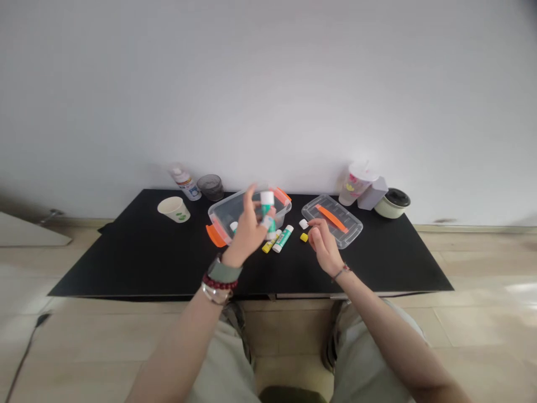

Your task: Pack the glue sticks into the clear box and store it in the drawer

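My left hand (pixel 249 226) is closed on a green-and-white glue stick (pixel 267 200), held roughly upright at the right part of a clear plastic box (pixel 216 211) with orange clasps. Below it on the table lie another green glue stick (pixel 283 239) and a yellow one (pixel 268 246), partly covered. A further white-ended stick (pixel 234 226) shows beside my left wrist. My right hand (pixel 325 246) has its index finger stretched toward a small white cap (pixel 304 224); whether it touches is unclear. A yellow cap (pixel 304 237) sits just left of its thumb.
Right of the box lies its clear lid (pixel 352 230) with an orange handle (pixel 331 218). A paper cup (pixel 174 210), spray bottle (pixel 185 183) and dark glass (pixel 211 187) stand at left. A lidded plastic cup (pixel 354 183), grey box (pixel 373 193) and black-lidded pot (pixel 392 204) stand at back right.
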Motion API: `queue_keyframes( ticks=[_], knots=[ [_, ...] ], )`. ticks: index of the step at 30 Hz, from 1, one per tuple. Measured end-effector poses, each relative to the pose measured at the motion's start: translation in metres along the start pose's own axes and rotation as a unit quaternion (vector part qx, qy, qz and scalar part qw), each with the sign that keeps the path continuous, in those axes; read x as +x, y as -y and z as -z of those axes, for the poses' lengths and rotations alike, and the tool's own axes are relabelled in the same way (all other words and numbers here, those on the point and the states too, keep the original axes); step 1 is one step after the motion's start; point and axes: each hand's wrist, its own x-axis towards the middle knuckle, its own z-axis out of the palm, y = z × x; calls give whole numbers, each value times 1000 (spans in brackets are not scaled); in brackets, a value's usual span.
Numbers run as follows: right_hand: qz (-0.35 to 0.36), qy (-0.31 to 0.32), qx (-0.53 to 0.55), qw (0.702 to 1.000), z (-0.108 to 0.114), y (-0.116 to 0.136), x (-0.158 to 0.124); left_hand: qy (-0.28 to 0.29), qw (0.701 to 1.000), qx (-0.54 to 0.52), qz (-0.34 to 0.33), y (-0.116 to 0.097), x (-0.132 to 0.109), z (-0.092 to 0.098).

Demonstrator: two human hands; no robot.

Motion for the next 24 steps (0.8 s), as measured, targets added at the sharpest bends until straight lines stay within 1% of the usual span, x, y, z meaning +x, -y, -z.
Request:
queue_keyframes(
  ticks=[1, 3, 5, 8, 9, 11, 13, 15, 17, 21, 24],
  knots=[
    [4, 7, -14, 1000, 1, 0, 0, -22, 1000, 17, -7, 2, 12, 6],
    [15, 25, -44, 999, 2, 3, -2, -26, 995, 91, -18, 10, 36, 16],
    [27, 43, -67, 996, 3, 6, -3, 3, 984, 178, -5, 22, 54, 21],
    [37, 59, -83, 994, 4, 9, -5, 51, 957, 283, 29, 43, 68, 23],
    [40, 62, -86, 994, 4, 10, -5, 72, 947, 311, 44, 50, 70, 23],
    [45, 63, -91, 993, 5, 10, -5, 133, 918, 363, 87, 64, 73, 23],
    [48, 63, -96, 992, 6, 10, -4, 198, 879, 412, 136, 77, 74, 25],
    [53, 65, -101, 991, 6, 10, -3, 239, 843, 450, 172, 88, 74, 26],
    [56, 70, -104, 991, 7, 10, -3, 252, 827, 464, 190, 95, 75, 26],
    [56, 75, -116, 989, 7, 10, -3, 258, 823, 448, 235, 103, 76, 25],
    [58, 75, -123, 988, 6, 10, -3, 273, 796, 484, 238, 104, 76, 24]
  ],
)
